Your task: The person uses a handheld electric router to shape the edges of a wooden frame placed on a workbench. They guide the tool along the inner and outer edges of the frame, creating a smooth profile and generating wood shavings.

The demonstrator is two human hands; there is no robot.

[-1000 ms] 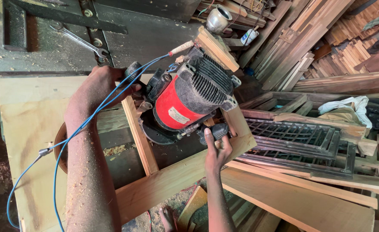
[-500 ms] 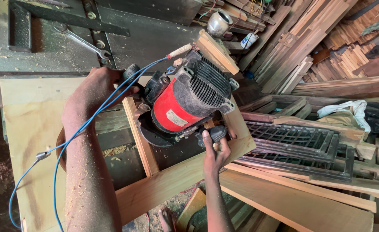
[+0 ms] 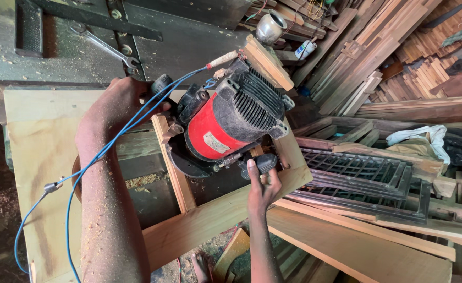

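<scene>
red router (image 3: 218,131) gripped by left hand (image 3: 113,107), right hand (image 3: 263,188).

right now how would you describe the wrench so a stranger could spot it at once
Start at the dark green machine table along the top of the view, above the red and black router. The wrench lies flat there, slanting down toward the right. It is the only slim bare silver tool on that surface, unlike the black bar above it.

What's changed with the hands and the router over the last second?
Very little. The right hand stays on the router's black knob, the left hand on the far knob. The router sits at the same spot on the wooden frame, blue cord draped over the left arm.
</scene>
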